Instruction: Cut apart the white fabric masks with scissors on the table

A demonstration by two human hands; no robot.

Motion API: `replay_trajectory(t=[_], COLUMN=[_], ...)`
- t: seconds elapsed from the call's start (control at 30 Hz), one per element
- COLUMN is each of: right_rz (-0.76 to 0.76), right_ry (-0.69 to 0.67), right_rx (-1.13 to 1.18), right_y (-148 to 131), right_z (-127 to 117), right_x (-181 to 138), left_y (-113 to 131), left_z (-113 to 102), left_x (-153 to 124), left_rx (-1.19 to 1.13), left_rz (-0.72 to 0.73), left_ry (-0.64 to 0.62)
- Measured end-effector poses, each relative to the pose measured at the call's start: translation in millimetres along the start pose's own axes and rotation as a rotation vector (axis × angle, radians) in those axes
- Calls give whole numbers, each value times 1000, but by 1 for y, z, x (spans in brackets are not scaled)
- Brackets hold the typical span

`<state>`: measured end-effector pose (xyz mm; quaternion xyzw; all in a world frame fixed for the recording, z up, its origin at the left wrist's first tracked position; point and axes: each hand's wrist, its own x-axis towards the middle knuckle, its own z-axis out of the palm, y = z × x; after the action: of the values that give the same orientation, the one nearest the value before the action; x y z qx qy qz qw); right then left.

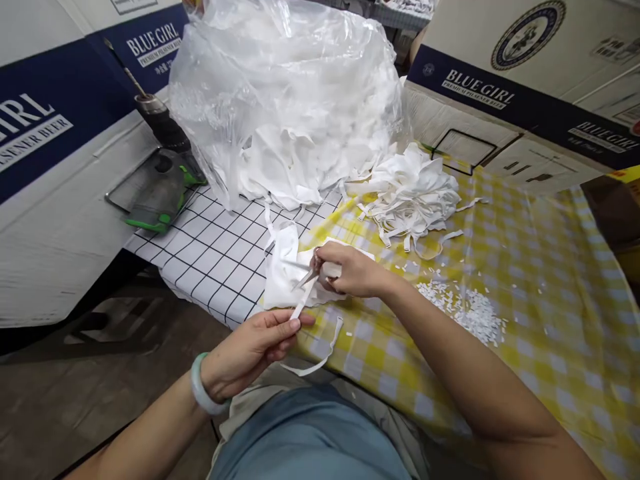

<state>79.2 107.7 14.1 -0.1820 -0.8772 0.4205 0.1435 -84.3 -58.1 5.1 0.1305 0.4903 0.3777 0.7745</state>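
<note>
My left hand (265, 347) pinches a narrow white strap (303, 301) between thumb and fingers near the table's front edge. In my right hand (345, 270) is a pair of scissors (306, 279), its blades apart and beside the strap. The strap belongs to a piece of white cloth (280, 283) lying flat under the scissors. Another loose white strap end (330, 350) curls down over the yellow checked cloth, to the right of my left hand. My right fingers cover most of the scissors' handles.
Behind stands a large clear plastic bag (300, 80) full of white cloth. A white strapped pile (415, 190) and small white clippings (465, 310) lie on the right. A green-and-black power drill (165, 180) leans at left. Beer cartons (520, 80) flank both sides.
</note>
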Motion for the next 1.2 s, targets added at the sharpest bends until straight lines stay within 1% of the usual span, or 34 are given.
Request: replay_trajectory(t=[0.03, 0.1, 0.17, 0.23, 0.3, 0.37, 0.47, 0.53, 0.57, 0.63, 0.7, 0.73, 0.77, 0.83, 0.87, 0.93, 1.03, 1.1, 1.2], right_rz=[24, 84, 165, 257, 342, 410, 464, 483, 491, 497, 495, 495, 492, 487, 492, 512, 542, 543, 551], right_ry=[94, 290, 448, 568, 632, 667, 731, 778, 787, 786, 782, 771, 747, 675, 637, 582, 509, 442, 363], right_rx=[48, 140, 204, 261, 325, 371, 390, 394, 404, 448, 529, 577, 615, 591, 517, 283, -59, -177, -225], right_y=[-3, -11, -17, -21, -23, -23, -22, -21, -20, -20, -20, -20, -20, -22, -23, -27, -32, -35, -35], right_z=[0, 5, 17, 34, 51, 62, 66, 66, 66, 69, 75, 77, 78, 74, 69, 56, 38, 33, 33], right_x=[-5, -19, -33, -45, -54, -60, -66, -70, -71, -71, -70, -69, -70, -74, -78, -90, -108, -116, -120], left_y=[0, 2, 6, 11, 16, 20, 26, 30, 31, 31, 29, 27, 24, 18, 15, 9, 2, -1, -5], left_z=[-1, 2, 8, 17, 26, 33, 42, 46, 49, 54, 60, 62, 64, 66, 66, 65, 60, 58, 57], left_x=[-1, -1, 0, 4, 8, 13, 18, 19, 21, 26, 35, 40, 46, 58, 62, 68, 70, 70, 71], left_rx=[13, 30, 76, 160, 244, 292, 336, 420, 477, 582, 609, 580, 529, 410, 368, 345, 388, 410, 415], left_rz=[18, 113, 235, 344, 397, 385, 335, 370, 428, 633, 845, 901, 911, 850, 818, 796, 843, 875, 873], left_ry=[-6, -7, -4, -3, -26, -75, -132, -132, -117, -46, 17, 25, 9, -43, -56, -53, -62, -101, -144])
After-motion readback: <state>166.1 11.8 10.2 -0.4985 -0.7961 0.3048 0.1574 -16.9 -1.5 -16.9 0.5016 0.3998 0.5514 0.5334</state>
